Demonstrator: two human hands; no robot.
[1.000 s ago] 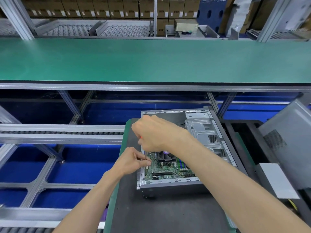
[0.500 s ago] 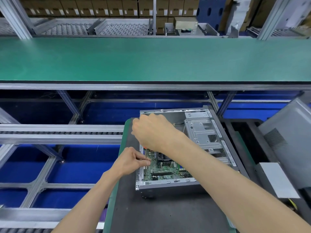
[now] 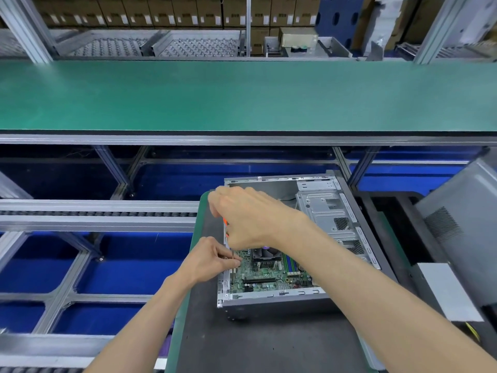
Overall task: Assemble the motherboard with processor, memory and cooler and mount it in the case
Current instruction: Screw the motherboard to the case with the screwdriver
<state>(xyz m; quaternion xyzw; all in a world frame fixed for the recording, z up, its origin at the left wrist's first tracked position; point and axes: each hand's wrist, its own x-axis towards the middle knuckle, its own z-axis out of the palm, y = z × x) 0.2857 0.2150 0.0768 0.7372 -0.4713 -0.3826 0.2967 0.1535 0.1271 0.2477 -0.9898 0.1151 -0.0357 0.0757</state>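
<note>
On a dark mat (image 3: pixel 269 345), an open case (image 3: pixel 317 184); right hand (image 3: pixel 252 216) grips an orange-handled screwdriver (image 3: pixel 226 232) over the motherboard (image 3: pixel 269 275); left hand (image 3: pixel 212 259) pinches its tip, hiding the screw.

Electronics assembly line, factory floor.
Landmark: the long green conveyor belt (image 3: pixel 242 95) on aluminium framing. Behind it, roller-ball racks (image 3: pixel 150 47) and stacked, labelled cardboard cartons (image 3: pixel 161 9). Below and in front, a roller track (image 3: pixel 94 212) over blue flooring and a dark work pallet (image 3: pixel 269 343) carrying an open computer case (image 3: pixel 269 301).
</note>
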